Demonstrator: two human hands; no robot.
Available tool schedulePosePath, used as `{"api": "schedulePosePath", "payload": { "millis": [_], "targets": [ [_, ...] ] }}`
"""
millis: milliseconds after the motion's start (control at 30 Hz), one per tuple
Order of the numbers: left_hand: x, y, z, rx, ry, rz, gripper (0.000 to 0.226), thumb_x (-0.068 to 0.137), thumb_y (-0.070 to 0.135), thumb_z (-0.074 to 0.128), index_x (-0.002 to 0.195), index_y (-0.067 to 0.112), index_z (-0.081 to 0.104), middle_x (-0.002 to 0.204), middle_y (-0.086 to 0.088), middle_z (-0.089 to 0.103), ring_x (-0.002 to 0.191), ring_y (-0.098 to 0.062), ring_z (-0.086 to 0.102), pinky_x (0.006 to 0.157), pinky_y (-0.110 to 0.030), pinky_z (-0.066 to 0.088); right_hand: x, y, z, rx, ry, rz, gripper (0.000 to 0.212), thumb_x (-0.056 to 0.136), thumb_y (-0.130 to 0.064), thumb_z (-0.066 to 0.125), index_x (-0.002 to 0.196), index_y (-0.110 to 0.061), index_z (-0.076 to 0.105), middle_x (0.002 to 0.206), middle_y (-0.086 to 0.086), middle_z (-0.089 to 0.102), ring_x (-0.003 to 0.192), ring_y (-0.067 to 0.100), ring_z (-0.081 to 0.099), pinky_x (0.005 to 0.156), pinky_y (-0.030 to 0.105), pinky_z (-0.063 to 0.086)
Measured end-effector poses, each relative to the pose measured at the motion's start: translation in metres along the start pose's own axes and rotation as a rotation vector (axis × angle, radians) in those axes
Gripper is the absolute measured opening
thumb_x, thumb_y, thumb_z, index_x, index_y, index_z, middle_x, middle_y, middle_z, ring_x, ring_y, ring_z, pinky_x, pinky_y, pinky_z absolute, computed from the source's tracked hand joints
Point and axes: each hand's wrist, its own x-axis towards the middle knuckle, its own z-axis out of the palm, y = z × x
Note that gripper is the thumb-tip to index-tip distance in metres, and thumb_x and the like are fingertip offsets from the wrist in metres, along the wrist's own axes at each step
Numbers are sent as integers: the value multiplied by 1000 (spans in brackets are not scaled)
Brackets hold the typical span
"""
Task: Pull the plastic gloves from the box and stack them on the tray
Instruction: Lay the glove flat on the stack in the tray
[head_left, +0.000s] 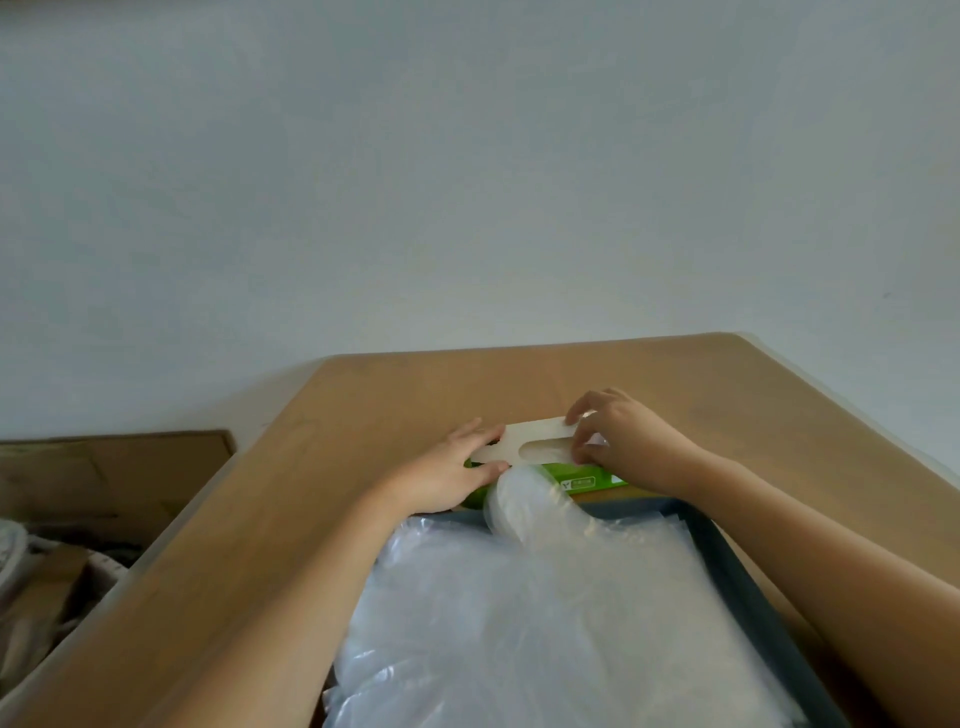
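A green glove box (582, 480) with a pale top and a long slot lies on the wooden table just beyond the dark tray (727, 561). My left hand (452, 473) grips the box's left end, thumb on its near side and fingers over the top. My right hand (618, 436) is at the slot's right end, its fingers curled over the box top; what they pinch is hidden. A heap of clear plastic gloves (545, 623) fills the tray, and one glove (524, 499) bulges up against the box front.
The wooden table (363, 415) ends at a plain wall behind the box. Left of the table, lower down, stand cardboard boxes (104, 478) and some clutter. Both my forearms reach over the tray's sides.
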Motion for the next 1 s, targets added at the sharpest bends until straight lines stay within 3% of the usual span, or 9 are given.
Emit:
{"api": "schedulePosePath", "payload": {
  "millis": [200, 300, 433, 500, 633, 700, 833, 1000],
  "targets": [
    [2, -5, 4, -52, -4, 16, 56, 100, 39, 43, 151, 34, 22, 160, 12, 2, 147, -8, 0, 117, -30, 3, -2, 5, 8, -8, 73, -33, 15, 95, -16, 54, 98, -7, 66, 117, 4, 52, 110, 20, 43, 100, 25, 34],
    [2, -7, 4, -47, -4, 23, 56, 100, 37, 43, 151, 33, 20, 160, 11, 1, 147, -8, -1, 117, -28, 3, -3, 3, 5, 71, 45, -21, 15, 89, -24, 65, 95, -13, 72, 124, -4, 50, 116, 15, 39, 100, 21, 31],
    [3, -7, 4, -55, -34, 35, 59, 100, 31, 45, 152, 30, 18, 160, 10, 0, 147, -7, 3, 107, -15, 9, 1, 5, 3, 205, -61, 65, 24, 82, -35, 72, 103, -24, 76, 140, -13, 46, 132, 10, 29, 105, 22, 25],
    [4, -8, 3, -45, -44, 39, 59, 100, 30, 45, 152, 30, 17, 160, 11, 0, 146, -7, 5, 99, -11, 12, 5, 3, 4, 186, -55, 86, 16, 82, -31, 73, 96, -26, 77, 136, -12, 51, 131, 10, 31, 104, 23, 28],
    [5, -9, 2, -32, -49, 44, 59, 100, 31, 45, 152, 31, 17, 160, 10, 0, 147, -8, 4, 100, -13, 10, 6, -5, 5, 136, 21, 66, 7, 81, -18, 70, 82, -19, 77, 121, -10, 55, 117, 12, 38, 94, 23, 33],
    [4, -9, 2, -36, -55, 39, 59, 100, 32, 45, 152, 32, 16, 160, 10, 0, 147, -8, 4, 103, -14, 9, 4, -6, 6, 133, 34, 41, 10, 85, -16, 66, 83, -15, 75, 116, -7, 54, 114, 15, 38, 89, 18, 29],
    [5, -9, 2, -35, -56, 42, 60, 100, 32, 45, 152, 33, 16, 161, 10, 0, 147, -8, 3, 105, -15, 8, 1, -4, 7, 73, 51, 10, 14, 93, -17, 58, 97, -10, 70, 118, -2, 52, 115, 18, 37, 92, 16, 26],
    [5, -7, 1, -30, -56, 36, 59, 100, 34, 45, 152, 35, 16, 161, 10, 0, 147, -10, 3, 112, -21, 8, 0, 0, 2, 244, 130, 77, 13, 96, -14, 51, 85, -19, 55, 109, -5, 47, 108, 17, 42, 87, 20, 29]
  ]
}}
